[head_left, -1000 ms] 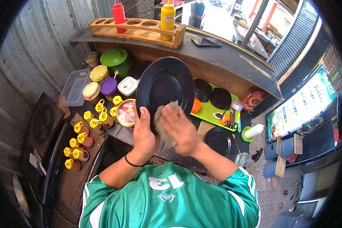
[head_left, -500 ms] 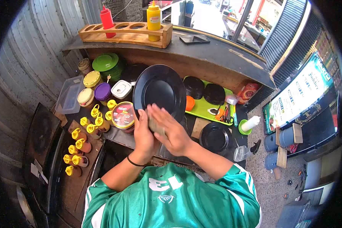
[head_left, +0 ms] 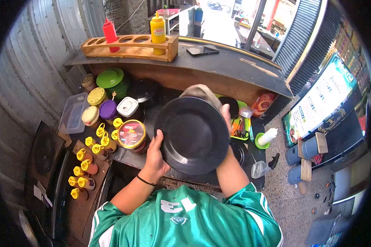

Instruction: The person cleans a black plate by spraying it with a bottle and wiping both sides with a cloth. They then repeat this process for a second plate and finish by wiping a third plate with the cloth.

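Note:
A round black plate (head_left: 191, 133) is held up over the counter, its hollow side toward me. My left hand (head_left: 156, 156) grips its left edge, the thumb on the rim and the other fingers behind it. At the right edge is my right hand (head_left: 226, 121), mostly hidden behind the plate, with a fingertip showing above the rim. A greyish cloth (head_left: 202, 92) sticks out beyond the plate's top edge, behind it. Left of the plate stands a brown tub with a printed lid (head_left: 132, 133).
Several yellow-capped bottles (head_left: 86, 166), lidded tubs (head_left: 108, 110) and green plates (head_left: 110, 78) stand left. A wooden rack (head_left: 130, 50) with red and yellow bottles sits on the shelf. To the right are a green tray (head_left: 240, 132), another black plate (head_left: 237, 153) and a white bottle (head_left: 269, 136).
The black plate has come lower and nearer to me. My hands have parted from in front of it to its two sides, and the cloth now shows behind its top edge.

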A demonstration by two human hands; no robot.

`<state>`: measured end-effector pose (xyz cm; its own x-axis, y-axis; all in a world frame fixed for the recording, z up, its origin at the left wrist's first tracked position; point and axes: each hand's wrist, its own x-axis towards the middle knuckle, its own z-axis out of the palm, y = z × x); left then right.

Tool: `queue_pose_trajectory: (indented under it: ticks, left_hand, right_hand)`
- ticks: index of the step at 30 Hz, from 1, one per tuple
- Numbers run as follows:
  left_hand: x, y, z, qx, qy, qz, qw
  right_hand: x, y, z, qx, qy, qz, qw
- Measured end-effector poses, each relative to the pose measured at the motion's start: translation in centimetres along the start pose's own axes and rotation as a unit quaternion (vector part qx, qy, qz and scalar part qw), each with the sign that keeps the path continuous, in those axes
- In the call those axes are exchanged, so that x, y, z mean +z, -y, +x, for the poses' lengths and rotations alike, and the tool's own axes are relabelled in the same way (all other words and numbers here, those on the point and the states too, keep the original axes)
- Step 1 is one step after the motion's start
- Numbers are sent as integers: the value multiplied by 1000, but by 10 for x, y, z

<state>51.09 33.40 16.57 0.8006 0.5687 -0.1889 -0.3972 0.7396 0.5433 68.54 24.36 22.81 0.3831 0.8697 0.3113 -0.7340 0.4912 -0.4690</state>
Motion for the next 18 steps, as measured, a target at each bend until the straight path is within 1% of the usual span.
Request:
queue_pose_trajectory:
  ticks: [1, 2, 3, 4, 5, 6, 8, 9, 11, 12, 13, 14, 15, 16, 17, 18]
  left_hand:
    - [-2, 0, 6, 24, 17, -9, 1000]
    - [-2, -2, 10, 51, 34, -19, 998]
    - [-3, -4, 11, 51, 35, -12, 998]
    - [-2, -5, 13, 53, 36, -13, 998]
    - [-1, -5, 13, 51, 44, -19, 998]
    - [0, -5, 14, 47, 51, -25, 997]
    - [6, -3, 21, 44, 64, -42, 996]
    - [12, -5, 24, 59, 68, -40, 995]
    - [18, -7, 25, 73, 75, -38, 994]
    - [20, -8, 25, 98, 56, -11, 994]
    - [21, -10, 25, 124, 37, 16, 991]
    - [21, -12, 25, 125, 39, 15, 991]
    - [19, -14, 24, 120, 43, -2, 992]
    - [15, -16, 24, 114, 47, -19, 992]
    - [6, -17, 27, 102, 46, -42, 993]
    - [0, -17, 28, 101, 46, -42, 993]
  right_hand:
    - [2, -2, 0, -5, 2, -1, 1000]
    - [4, -4, -1, 26, 13, 31, 999]
    - [5, -6, -2, 59, 24, 62, 996]
    - [2, -11, -6, 94, -116, -77, 986]
    - [-5, -18, -14, 125, -255, -212, 935]
    - [-20, -15, -17, 126, -256, -211, 935]
    - [-48, -17, -22, 116, -200, -194, 953]
    - [-60, -21, -26, 110, -172, -185, 961]
    - [-80, -60, -45, 97, -115, -166, 975]
    - [-91, -79, -59, 90, -85, -156, 980]
    - [-104, -82, -59, 82, -55, -146, 984]
    - [-83, -74, -58, 82, -54, -147, 984]
    - [-59, -66, -63, 52, -50, -36, 997]
    - [-34, -57, -67, 21, -46, 77, 996]
    - [-21, -47, -71, 21, -47, 76, 996]
    - [-11, -35, -75, 0, -39, 71, 997]
